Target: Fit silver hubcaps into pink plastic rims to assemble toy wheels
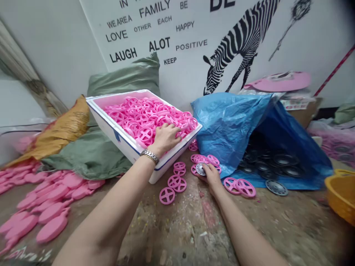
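Observation:
My left hand (166, 136), with a metal watch band at the wrist, reaches over the near rim of a white foam box (124, 146). Its fingers are apart and rest on a heap of pink spoked wheels (138, 114); the fingertips are partly hidden. To the right of the box, my right hand (211, 176) grips a round silver-grey disc (200, 169) by its edge. Behind and under that disc lies a small pile of pink wheels (213, 159). Several loose pink wheels (166, 195) lie flat between my hands, and two more pink wheels (246, 188) sit right of my right hand.
An open blue sack (227, 122) at the right holds dark discs (283, 159), with one grey disc (276, 187) at its mouth. A yellow basket (342, 195) stands far right. Pink paddle-shaped pieces (52, 225) cover the left floor beside a green sack (91, 155).

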`<state>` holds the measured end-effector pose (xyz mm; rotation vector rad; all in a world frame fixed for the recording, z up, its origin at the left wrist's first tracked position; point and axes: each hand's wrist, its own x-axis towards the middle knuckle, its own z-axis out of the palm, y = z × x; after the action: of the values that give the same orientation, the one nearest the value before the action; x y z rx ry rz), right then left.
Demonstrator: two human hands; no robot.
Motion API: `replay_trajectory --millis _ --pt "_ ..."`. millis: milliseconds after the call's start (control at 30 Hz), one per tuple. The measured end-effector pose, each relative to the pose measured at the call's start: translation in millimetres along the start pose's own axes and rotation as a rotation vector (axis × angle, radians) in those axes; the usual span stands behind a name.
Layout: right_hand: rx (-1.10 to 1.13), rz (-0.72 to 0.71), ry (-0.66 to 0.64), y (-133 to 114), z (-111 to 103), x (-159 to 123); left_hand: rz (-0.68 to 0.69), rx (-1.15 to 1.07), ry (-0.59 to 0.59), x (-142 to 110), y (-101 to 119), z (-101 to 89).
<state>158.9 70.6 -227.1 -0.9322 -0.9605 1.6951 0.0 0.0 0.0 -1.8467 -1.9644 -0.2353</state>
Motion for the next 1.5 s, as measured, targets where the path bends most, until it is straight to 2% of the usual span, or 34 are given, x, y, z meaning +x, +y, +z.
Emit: replay_trajectory --millis 100,267,333,400,467,500,567,633,667,733,900,1233,1500 --pt "0.014 0.021 -0.010 0.2 0.6 0.8 0.015 0.010 0.006 -1.3 4.2 0.3" --pt "0.032 0.028 -0.022 -1.5 1.1 -0.8 0.144 -0.044 0.007 -0.4 13.3 0.0" --pt "0.041 0.034 -0.016 -4.2 0.8 -2.9 0.148 -0.080 0.056 2.5 11.6 -5.0" --pt "0.058 0.046 -0.015 -8.2 0.9 -6.3 0.062 -0.077 0.147 6.1 2.3 -12.9" --pt "0.083 0.058 -0.023 -12.3 1.8 -10.4 -0.112 -0.036 0.190 9.9 -14.2 -20.9" --pt "0.096 0.065 -0.027 -14.1 2.6 -12.3 -0.234 -0.027 0.160 11.9 -24.1 -24.1" --pt "0.117 0.078 -0.028 -16.8 4.7 -15.4 -0.431 -0.085 -0.019 16.6 -42.7 -27.5" --pt "0.131 0.090 -0.027 -18.1 6.6 -17.0 -0.485 -0.172 -0.161 21.4 -54.8 -26.9" --pt "0.136 0.095 -0.027 -18.5 7.3 -17.3 -0.478 -0.210 -0.194 23.6 -57.3 -25.6" --pt "0.146 0.106 -0.032 -18.9 8.3 -17.8 -0.444 -0.272 -0.186 27.0 -55.4 -22.1" --pt "0.170 0.134 -0.062 -18.0 10.1 -20.5 -0.380 -0.383 -0.148 29.9 -35.5 -17.7" --pt "0.215 0.156 -0.061 -11.6 7.9 -15.7 -0.236 -0.316 -0.155 47.9 -10.7 -9.9" --pt "0.286 0.133 -0.036 -9.6 5.1 -11.0 -0.137 -0.197 -0.133 51.8 16.4 -2.4"
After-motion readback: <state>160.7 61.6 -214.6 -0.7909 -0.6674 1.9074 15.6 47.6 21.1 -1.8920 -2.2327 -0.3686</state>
